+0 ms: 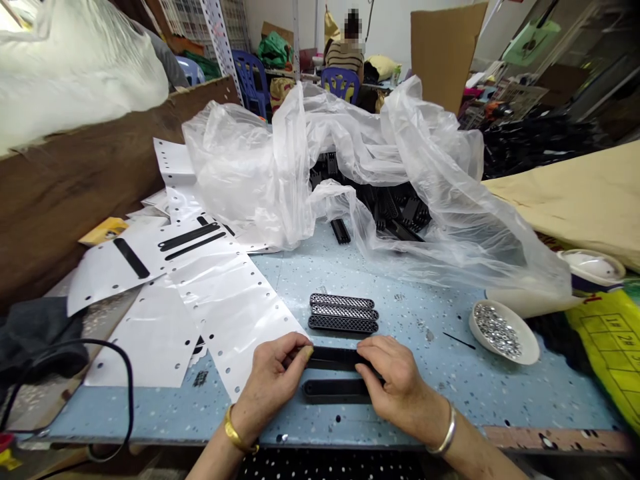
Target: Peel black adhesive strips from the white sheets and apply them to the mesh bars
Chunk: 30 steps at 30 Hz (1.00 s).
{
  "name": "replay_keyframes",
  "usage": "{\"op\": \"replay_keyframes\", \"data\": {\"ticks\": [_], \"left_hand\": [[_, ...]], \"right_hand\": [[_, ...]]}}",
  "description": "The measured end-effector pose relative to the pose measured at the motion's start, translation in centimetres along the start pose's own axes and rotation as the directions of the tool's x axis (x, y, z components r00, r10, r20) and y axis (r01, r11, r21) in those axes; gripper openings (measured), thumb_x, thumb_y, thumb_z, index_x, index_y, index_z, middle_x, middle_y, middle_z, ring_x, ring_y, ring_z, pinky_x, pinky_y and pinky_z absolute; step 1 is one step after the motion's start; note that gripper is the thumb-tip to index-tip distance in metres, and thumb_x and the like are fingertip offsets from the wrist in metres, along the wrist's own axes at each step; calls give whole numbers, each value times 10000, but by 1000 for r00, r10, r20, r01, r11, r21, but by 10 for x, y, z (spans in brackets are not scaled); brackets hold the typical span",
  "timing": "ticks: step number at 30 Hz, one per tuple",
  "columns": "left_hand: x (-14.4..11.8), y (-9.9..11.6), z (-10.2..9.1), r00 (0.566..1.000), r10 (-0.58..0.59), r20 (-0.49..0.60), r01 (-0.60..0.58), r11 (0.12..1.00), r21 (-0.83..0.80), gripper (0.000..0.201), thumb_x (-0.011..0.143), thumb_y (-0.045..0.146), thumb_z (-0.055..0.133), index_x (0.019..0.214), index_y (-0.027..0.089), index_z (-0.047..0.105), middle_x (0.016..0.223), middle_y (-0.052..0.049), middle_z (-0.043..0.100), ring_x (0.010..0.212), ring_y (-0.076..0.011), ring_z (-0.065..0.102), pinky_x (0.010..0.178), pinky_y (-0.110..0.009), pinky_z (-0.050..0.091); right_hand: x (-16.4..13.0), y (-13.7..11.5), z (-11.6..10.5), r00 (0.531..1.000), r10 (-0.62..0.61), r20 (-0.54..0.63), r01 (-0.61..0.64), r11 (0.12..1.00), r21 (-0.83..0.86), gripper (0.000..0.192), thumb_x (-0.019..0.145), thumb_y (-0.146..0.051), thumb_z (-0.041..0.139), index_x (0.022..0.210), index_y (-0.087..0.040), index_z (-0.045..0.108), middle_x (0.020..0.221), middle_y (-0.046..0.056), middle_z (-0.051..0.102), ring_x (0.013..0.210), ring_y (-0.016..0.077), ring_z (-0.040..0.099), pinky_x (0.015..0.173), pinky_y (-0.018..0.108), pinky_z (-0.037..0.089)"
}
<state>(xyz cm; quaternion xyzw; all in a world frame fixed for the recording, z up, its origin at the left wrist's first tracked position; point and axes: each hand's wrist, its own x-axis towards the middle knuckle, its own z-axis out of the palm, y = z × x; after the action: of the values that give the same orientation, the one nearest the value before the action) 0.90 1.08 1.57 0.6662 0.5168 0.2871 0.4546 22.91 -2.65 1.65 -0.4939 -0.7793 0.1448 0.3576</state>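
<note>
Cluttered workshop: blue speckled table (450, 313), blue chairs (250, 73) behind (one occupied), perforated metal shelving (217, 33).

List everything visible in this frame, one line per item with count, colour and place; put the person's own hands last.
black strip: one, black, held at both ends over the near table edge
second black strip: one, black, flat on the table just below the held one
perforated strips: three, black with silvery dots, side by side mid-table
bowl: one, white, holding small silver pieces, right of the strips
plastic bag: one, clear, crumpled at the far side over a pile of black parts
punched sheets: several, white, left side
table: one, speckled pale blue
cable: one, black, lower left
seated person: one, far background
left hand: gold bangle, pinching the strip's left end
right hand: silver bangle, gripping its right end
</note>
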Motion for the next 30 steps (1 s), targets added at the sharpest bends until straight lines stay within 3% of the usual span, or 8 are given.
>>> {"op": "replay_keyframes", "data": {"ticks": [11,18,30], "left_hand": [[1,1,7,996,-37,-79,35,999,-21,208,827,308,570,711,175,681,669,-19,698,634,-167,629,606,-275,498],[1,-3,7,996,-10,-91,9,1000,-6,191,827,293,581,720,179,692,668,-12,700,634,-163,627,598,-262,487],[2,-8,7,998,-15,-62,15,1000,7,201,846,310,570,749,177,686,700,-12,704,669,-168,631,636,-277,485]], "right_hand": [[-1,12,0,995,87,-47,-78,982,174,148,790,-117,622,883,-171,723,810,76,726,751,205,676,688,351,576],[-5,22,-1,969,247,-8,-223,889,400,160,764,-193,727,917,-213,766,832,60,757,749,188,711,687,316,606],[-8,23,-4,970,239,34,-229,866,444,206,790,-173,704,983,-220,755,911,76,758,831,197,712,754,342,603]]}}
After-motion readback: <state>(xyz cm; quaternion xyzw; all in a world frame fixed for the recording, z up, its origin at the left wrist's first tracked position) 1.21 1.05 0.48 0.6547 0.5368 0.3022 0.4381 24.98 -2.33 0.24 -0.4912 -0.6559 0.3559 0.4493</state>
